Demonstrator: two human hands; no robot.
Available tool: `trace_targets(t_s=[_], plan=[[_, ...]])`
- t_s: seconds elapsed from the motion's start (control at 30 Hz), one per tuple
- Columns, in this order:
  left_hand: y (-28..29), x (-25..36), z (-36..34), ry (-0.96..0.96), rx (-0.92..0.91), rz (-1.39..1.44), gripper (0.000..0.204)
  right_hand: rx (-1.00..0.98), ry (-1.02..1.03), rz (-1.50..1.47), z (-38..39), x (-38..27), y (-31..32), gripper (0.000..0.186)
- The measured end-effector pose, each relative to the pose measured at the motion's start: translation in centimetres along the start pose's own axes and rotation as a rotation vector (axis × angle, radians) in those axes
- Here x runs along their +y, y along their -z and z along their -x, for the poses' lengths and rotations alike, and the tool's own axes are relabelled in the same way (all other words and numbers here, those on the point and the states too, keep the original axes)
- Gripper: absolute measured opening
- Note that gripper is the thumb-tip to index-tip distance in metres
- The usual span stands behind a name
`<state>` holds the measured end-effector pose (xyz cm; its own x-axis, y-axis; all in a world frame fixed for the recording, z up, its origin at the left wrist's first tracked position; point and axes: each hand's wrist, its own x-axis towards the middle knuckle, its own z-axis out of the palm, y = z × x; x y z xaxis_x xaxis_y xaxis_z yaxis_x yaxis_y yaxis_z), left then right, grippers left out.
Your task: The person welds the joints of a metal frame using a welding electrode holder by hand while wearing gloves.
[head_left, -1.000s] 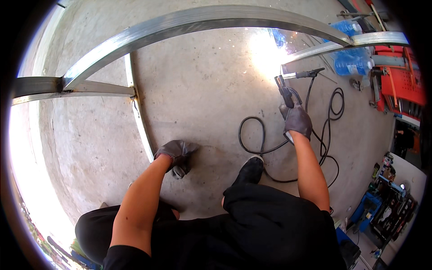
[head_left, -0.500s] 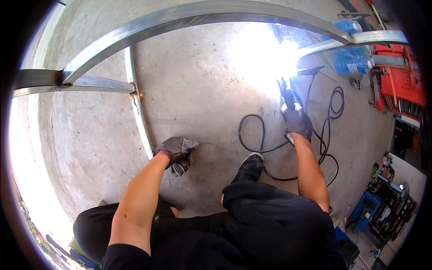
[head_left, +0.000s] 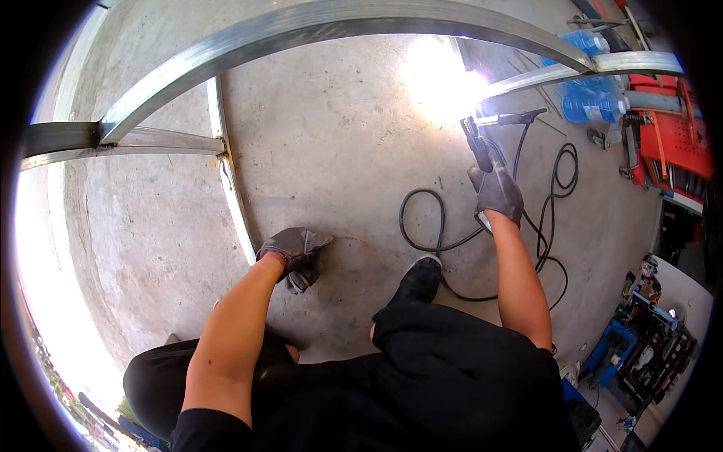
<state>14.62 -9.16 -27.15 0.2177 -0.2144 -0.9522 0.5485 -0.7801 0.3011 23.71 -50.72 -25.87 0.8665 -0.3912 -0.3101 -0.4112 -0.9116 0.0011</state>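
1. The right hand [head_left: 495, 192], gloved, sits right of centre in the upper half of the frame, closed around the electrode holder [head_left: 477, 145].
2. The holder's long axis runs from the glove up and slightly left, toward the arc glare [head_left: 440, 79] in the upper middle-right.
3. The glare sits where a steel bar [head_left: 572, 71] coming in from the upper right meets the curved frame rail [head_left: 316, 21] that crosses the top of the picture; the joint itself is washed out by the light.
4. So the work point lies just above and a little left of the grip, in line with the holder.
5. The left hand [head_left: 295, 252], also gloved, rests on the concrete floor [head_left: 339, 151] at centre-left, just right of the thin upright bar [head_left: 233, 200]. Its fingers look loosely curled and hold nothing that I can make out.
6. The right hand is far nearer the glare; the left is well apart from it.
7. Black cable [head_left: 444, 241] loops on the floor below and right of the right hand, beside a black shoe [head_left: 418, 280].
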Motion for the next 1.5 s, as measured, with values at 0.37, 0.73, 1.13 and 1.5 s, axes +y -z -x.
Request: trace_targets(t_s=[0.37,0.73,1.13,1.5], plan=[[-0.4,-1.5,-1.0,0.072,-0.091,0.373,0.067,0.030,0.003,0.094,-0.3,0.5,-1.8,0.042],[-0.9,-3.8,-2.9,-0.038,-0.028,0.246,0.079,-0.092,-0.101,0.014,1.7,-3.0,1.9,0.066],[0.0,-0.2,0.6,0.146,-0.098,0.323,0.081,-0.119,-0.118,0.008,0.0,-4.0,2.7,0.060],[0.1,-1.3,-0.8,0.207,-0.176,0.343,0.078,-0.076,-0.080,0.004,1.7,-3.7,2.1,0.060]])
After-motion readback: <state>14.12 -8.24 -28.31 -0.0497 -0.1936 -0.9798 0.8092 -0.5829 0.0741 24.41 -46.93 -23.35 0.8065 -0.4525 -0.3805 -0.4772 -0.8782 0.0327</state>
